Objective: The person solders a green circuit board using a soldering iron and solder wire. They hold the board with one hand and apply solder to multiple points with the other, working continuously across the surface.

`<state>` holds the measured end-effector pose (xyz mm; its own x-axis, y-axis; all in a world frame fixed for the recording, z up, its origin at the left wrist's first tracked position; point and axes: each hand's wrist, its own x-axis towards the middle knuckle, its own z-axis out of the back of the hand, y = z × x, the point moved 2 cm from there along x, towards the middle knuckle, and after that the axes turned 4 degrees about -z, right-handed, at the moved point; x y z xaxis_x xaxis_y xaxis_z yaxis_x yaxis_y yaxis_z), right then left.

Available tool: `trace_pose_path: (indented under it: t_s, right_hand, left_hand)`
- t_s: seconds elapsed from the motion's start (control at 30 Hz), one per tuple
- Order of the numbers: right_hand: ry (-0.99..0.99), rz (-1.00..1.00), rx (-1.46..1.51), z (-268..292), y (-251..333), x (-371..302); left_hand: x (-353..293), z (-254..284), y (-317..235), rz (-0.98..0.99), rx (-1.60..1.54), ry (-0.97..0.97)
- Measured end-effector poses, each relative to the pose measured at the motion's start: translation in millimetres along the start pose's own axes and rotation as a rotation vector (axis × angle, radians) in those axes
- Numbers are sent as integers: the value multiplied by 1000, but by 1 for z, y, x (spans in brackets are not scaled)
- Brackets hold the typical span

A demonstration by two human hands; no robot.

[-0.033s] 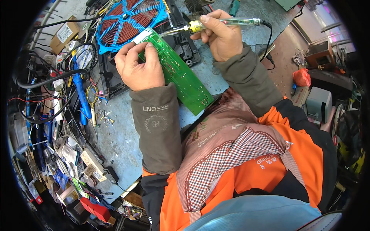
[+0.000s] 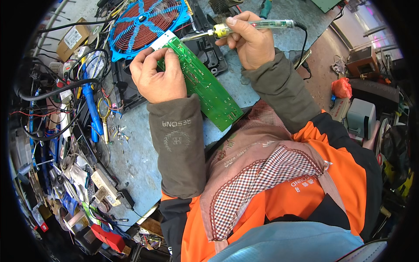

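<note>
A long green circuit board (image 2: 209, 94) slants from upper left to lower right, its solder-dotted face up. My left hand (image 2: 159, 76) is closed on its far left edge, thumb and fingers near the white piece (image 2: 163, 40) at the far end. In my right hand (image 2: 253, 41) is a soldering iron (image 2: 273, 25) with a clear handle and a yellow collar, held like a pen. Its metal tip reaches left to the board's far right edge; whether it touches, I cannot tell. A black cord (image 2: 307, 39) leaves the handle's right end.
A round copper coil on a blue frame (image 2: 142, 19) lies beyond my left hand, by a black plastic housing (image 2: 214, 59). Cables, tools and a power strip (image 2: 104, 187) crowd the left of the blue worktop (image 2: 135, 166). Boxes and an orange-red bag (image 2: 341, 87) stand at right.
</note>
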<state>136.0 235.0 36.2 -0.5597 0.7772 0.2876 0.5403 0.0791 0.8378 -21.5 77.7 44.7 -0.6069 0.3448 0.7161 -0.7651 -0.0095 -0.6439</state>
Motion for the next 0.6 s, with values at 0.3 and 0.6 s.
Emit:
trace_pose_path:
  t_s: [0.3, 0.6]
  right_hand:
    - [-8, 23, 36, 5, 17, -2]
    - [-31, 26, 92, 10, 13, -3]
  left_hand:
    - [11, -2, -15, 98, -129, -21]
    - [7, -10, -29, 23, -40, -1]
